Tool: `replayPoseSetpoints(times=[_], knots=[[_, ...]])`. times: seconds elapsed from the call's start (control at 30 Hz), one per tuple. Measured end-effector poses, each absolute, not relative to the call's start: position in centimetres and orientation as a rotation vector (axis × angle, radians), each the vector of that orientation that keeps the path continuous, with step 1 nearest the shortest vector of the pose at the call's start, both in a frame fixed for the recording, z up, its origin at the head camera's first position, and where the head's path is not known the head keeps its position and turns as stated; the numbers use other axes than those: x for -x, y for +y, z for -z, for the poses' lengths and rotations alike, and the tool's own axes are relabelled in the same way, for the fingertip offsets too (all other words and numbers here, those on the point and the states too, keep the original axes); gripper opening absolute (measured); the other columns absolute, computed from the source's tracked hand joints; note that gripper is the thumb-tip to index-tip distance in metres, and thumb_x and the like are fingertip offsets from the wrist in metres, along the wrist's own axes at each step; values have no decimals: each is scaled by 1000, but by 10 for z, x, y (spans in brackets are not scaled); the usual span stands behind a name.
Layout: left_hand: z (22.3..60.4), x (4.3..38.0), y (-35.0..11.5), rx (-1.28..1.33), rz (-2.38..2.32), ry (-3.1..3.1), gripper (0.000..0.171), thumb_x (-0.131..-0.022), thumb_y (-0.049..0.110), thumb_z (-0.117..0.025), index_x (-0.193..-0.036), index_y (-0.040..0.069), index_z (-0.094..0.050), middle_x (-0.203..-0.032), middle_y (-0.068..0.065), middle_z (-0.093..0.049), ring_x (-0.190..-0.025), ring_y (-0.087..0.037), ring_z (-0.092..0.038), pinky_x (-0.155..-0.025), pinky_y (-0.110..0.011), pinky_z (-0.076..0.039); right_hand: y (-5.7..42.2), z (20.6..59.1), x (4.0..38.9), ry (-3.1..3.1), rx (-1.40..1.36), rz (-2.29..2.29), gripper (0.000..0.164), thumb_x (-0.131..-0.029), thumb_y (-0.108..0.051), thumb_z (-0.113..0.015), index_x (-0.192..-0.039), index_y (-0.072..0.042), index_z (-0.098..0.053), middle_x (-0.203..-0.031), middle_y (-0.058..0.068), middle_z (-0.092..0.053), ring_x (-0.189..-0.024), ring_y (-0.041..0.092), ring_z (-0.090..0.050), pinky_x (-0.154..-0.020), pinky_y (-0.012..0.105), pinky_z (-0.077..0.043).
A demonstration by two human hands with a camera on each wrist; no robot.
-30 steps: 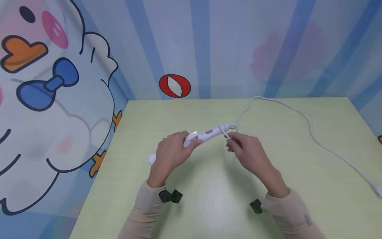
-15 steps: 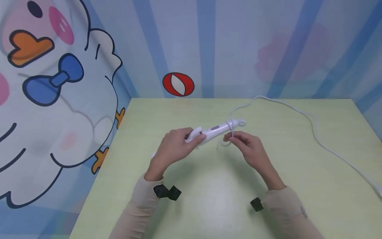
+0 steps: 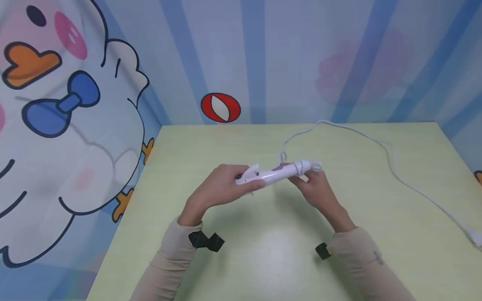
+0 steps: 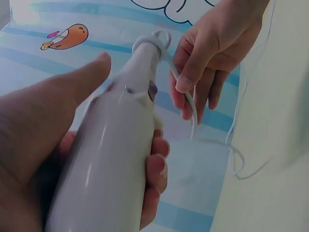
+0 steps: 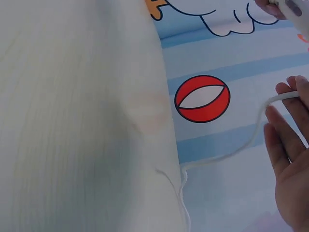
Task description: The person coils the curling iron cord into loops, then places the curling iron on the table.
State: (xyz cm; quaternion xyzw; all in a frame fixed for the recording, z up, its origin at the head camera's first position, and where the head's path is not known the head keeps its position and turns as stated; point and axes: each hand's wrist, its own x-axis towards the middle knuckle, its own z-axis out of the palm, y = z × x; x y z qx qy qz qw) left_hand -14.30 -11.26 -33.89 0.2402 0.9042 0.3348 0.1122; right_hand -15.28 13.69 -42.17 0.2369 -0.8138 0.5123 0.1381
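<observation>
My left hand [image 3: 222,184] grips a white curling iron [image 3: 276,174] above the table, its handle end pointing right and slightly up. The iron's thick end lies close to the camera in the left wrist view. Loops of white cord [image 3: 299,168] are wound round the narrow handle end. My right hand [image 3: 319,194] is partly behind that end in the head view. In the left wrist view its thumb and fingers pinch the cord [image 4: 194,116] just beside the handle. The right wrist view shows the cord [image 5: 285,95] running out between those fingers.
From the hands the cord trails to the table's back edge and down the right side to a white plug [image 3: 476,239]. The light green table [image 3: 256,259] meets striped blue walls, with a cartoon bird [image 3: 86,175] printed on the left one.
The right hand has carried the cord round the handle, from the front to behind it. The handle end has shifted right, and the left hand has kept its grip.
</observation>
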Motion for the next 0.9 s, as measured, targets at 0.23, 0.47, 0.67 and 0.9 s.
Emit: replayPoseSetpoints(times=[0.23,0.47,0.67,0.9], knots=[[330,141,-122,-858,-915,2540,31,-79,55,-63,-87,25,-62,-69,9,-59,-59,-10,-54,-52,-28,-45,141,413,155,-2213,-1033,-1163,37,-77,7,-67,-110,-9,-66,-112,8,-65,-114,28,-54,-98,30,-39],[324,135,-120,-870,-707,2536,36,-77,61,-61,-85,26,-62,-65,10,-57,-57,-7,-52,-52,-25,-43,157,394,162,-2326,-1076,-839,31,-78,-5,-69,-109,-10,-67,-111,4,-66,-104,22,-60,-88,42,-43],[326,132,-115,-821,-562,2639,39,-76,65,-59,-79,26,-60,-60,9,-53,-53,-7,-48,-50,-25,-39,164,372,163,-2310,-1066,-725,26,-76,-5,-72,-101,-10,-70,-99,1,-69,-91,19,-64,-83,40,-45],[337,136,-111,-730,-456,2749,42,-77,65,-57,-80,24,-58,-59,7,-52,-52,-9,-48,-48,-26,-38,157,362,157,-2327,-995,-597,17,-74,-7,-74,-91,-12,-72,-88,-1,-70,-79,17,-65,-77,39,-48]])
